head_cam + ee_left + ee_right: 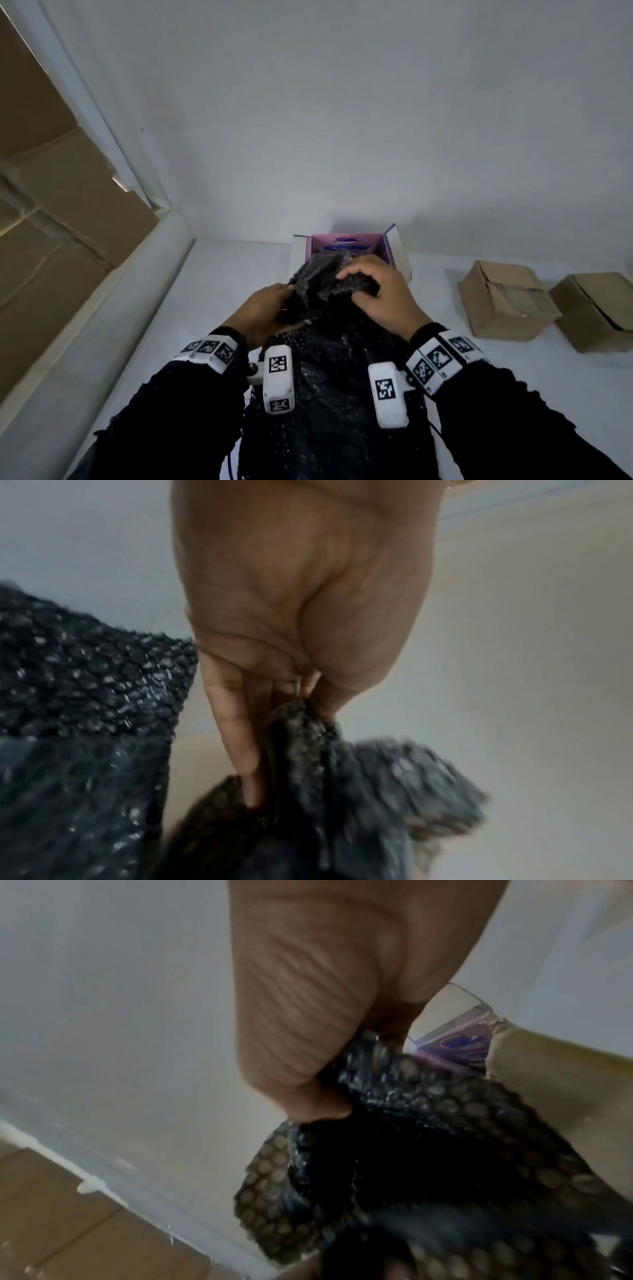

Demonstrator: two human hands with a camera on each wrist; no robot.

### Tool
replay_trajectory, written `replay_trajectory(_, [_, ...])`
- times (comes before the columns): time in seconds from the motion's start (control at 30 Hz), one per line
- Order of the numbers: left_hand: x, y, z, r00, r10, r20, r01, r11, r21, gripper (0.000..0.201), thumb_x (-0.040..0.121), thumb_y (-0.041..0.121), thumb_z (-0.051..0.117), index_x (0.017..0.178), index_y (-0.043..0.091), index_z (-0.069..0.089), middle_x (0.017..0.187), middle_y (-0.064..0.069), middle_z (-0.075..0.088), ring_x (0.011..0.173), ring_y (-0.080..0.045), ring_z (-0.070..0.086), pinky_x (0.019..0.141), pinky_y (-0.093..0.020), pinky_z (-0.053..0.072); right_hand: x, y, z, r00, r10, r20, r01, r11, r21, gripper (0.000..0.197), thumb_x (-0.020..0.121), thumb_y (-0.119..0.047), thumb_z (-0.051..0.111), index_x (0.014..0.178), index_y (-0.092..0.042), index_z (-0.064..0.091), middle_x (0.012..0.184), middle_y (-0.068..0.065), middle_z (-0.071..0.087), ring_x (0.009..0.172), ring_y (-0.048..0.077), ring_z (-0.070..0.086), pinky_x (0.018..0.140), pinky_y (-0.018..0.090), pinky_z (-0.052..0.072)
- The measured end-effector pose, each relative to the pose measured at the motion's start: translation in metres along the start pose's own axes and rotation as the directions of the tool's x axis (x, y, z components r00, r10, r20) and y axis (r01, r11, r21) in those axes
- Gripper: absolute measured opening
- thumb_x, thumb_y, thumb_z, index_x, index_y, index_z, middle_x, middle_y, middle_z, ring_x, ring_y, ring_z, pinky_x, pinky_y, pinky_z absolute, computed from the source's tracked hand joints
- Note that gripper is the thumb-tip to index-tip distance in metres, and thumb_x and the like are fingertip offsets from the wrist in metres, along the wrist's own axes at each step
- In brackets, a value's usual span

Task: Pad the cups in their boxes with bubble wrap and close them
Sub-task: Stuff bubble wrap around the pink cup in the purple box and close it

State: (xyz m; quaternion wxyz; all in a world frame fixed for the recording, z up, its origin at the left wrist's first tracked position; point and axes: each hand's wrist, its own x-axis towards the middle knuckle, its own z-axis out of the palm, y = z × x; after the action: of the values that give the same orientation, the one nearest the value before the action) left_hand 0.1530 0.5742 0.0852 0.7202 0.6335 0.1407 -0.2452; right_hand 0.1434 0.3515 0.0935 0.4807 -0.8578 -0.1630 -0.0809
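A long sheet of black bubble wrap (329, 377) runs from my lap up to an open purple-and-white box (349, 245) on the white table. Its far end is bunched above the box mouth (322, 279). My left hand (270, 308) pinches the left side of the bunch; in the left wrist view the fingers (236, 723) and thumb close on a fold of the wrap (308, 723). My right hand (373, 291) grips the bunch from the right and above, its thumb (308, 1069) pressed into the wrap (411, 1137). No cup is visible; the wrap hides the box's inside.
Two shut brown cardboard boxes (503, 301) (596, 308) sit on the table to the right. A white wall stands right behind the purple box. Large flattened cardboard (51, 222) lies beyond a white ledge on the left.
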Motion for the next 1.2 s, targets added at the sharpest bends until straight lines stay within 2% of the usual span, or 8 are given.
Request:
replay_trajectory(0.13, [0.005, 0.015, 0.014, 0.993, 0.037, 0.112, -0.024, 0.993, -0.118, 0.041, 0.1, 0.03, 0.041, 0.125, 0.005, 0.061, 0.12, -0.015, 0.067, 0.102, -0.028, 0.065, 0.087, -0.038, 0.054, 0.0, 0.001, 0.012, 0.999, -0.006, 0.044, 0.011, 0.994, -0.111, 0.034, 0.079, -0.062, 0.064, 0.1, -0.035, 0.066, 0.112, -0.013, 0.056, 0.116, 0.019, 0.05, 0.104, 0.036, 0.039])
replay_trajectory(0.33, [0.014, 0.046, 0.039, 0.963, 0.14, 0.232, -0.105, 0.982, -0.154, 0.04, 0.101, 0.039, 0.039, 0.107, 0.012, 0.067, 0.103, -0.015, 0.07, 0.093, -0.026, 0.067, 0.082, -0.04, 0.056, 0.021, -0.006, -0.007, 0.999, 0.004, -0.036, -0.009, 0.991, -0.134, 0.05, 0.075, -0.013, 0.074, 0.122, -0.015, 0.057, 0.116, 0.004, 0.056, 0.107, 0.021, 0.057, 0.092, 0.033, 0.048])
replay_trajectory(0.47, [0.037, 0.051, 0.032, 0.945, 0.323, -0.042, -0.299, 0.911, 0.283, 0.029, 0.097, 0.039, 0.051, 0.102, 0.015, 0.064, 0.101, 0.0, 0.071, 0.1, -0.02, 0.065, 0.088, -0.034, 0.05, 0.047, 0.003, -0.021, 0.942, 0.074, -0.328, -0.118, 0.986, -0.116, 0.041, 0.075, -0.002, 0.072, 0.113, -0.009, 0.06, 0.109, 0.008, 0.062, 0.098, 0.019, 0.059, 0.083, 0.022, 0.044])
replay_trajectory(0.6, [0.074, 0.03, 0.008, 0.916, 0.4, -0.02, -0.206, 0.516, 0.832, 0.048, 0.08, 0.042, 0.073, 0.123, 0.027, 0.056, 0.132, -0.006, 0.048, 0.123, -0.026, 0.044, 0.107, -0.04, 0.034, 0.075, 0.012, -0.012, 0.77, 0.151, -0.62, -0.217, 0.976, -0.032, 0.035, 0.077, -0.007, 0.07, 0.109, -0.005, 0.057, 0.11, 0.013, 0.057, 0.094, 0.016, 0.053, 0.077, 0.01, 0.033])
replay_trajectory(0.73, [0.095, 0.009, 0.0, 0.912, 0.405, 0.071, -0.297, 0.529, 0.795, 0.076, 0.069, 0.026, 0.083, 0.134, 0.021, 0.045, 0.134, -0.01, 0.042, 0.124, -0.028, 0.044, 0.105, -0.04, 0.04, 0.092, 0.019, 0.023, 0.895, 0.152, -0.419, -0.202, 0.976, -0.078, 0.036, 0.079, -0.009, 0.069, 0.112, -0.008, 0.053, 0.123, 0.013, 0.044, 0.095, 0.016, 0.049, 0.081, 0.008, 0.033])
replay_trajectory(0.87, [0.106, 0.003, -0.006, 0.902, 0.424, 0.08, -0.34, 0.584, 0.737, 0.084, 0.059, 0.028, 0.082, 0.134, 0.017, 0.043, 0.121, -0.001, 0.043, 0.119, -0.024, 0.047, 0.1, -0.041, 0.046, 0.094, 0.044, 0.055, 0.988, 0.154, -0.026, -0.151, 0.895, -0.42, 0.035, 0.084, -0.014, 0.063, 0.114, -0.012, 0.046, 0.13, 0.01, 0.037, 0.086, 0.03, 0.061, 0.075, 0.038, 0.053])
replay_trajectory(1.1, [0.109, 0.006, -0.017, 0.912, 0.386, 0.142, -0.364, 0.596, 0.716, 0.084, 0.064, 0.037, 0.088, 0.134, 0.03, 0.041, 0.132, 0.008, 0.043, 0.102, -0.009, 0.056, 0.07, -0.012, 0.042, 0.107, 0.063, 0.058, 0.917, 0.324, 0.232, 0.026, 0.532, -0.846, 0.043, 0.08, -0.049, 0.05, 0.109, -0.018, 0.058, 0.114, 0.002, 0.062, 0.12, 0.032, 0.039, 0.095, 0.049, 0.028])
replay_trajectory(1.2, [0.109, 0.007, -0.017, 0.913, 0.37, 0.171, -0.37, 0.574, 0.731, 0.085, 0.064, 0.04, 0.087, 0.134, 0.028, 0.041, 0.137, 0.005, 0.044, 0.105, -0.01, 0.055, 0.071, -0.016, 0.042, 0.113, 0.063, 0.06, 0.849, 0.446, 0.284, -0.018, 0.561, -0.828, 0.043, 0.074, -0.056, 0.044, 0.094, -0.022, 0.061, 0.099, 0.0, 0.066, 0.119, 0.03, 0.033, 0.094, 0.052, 0.022])
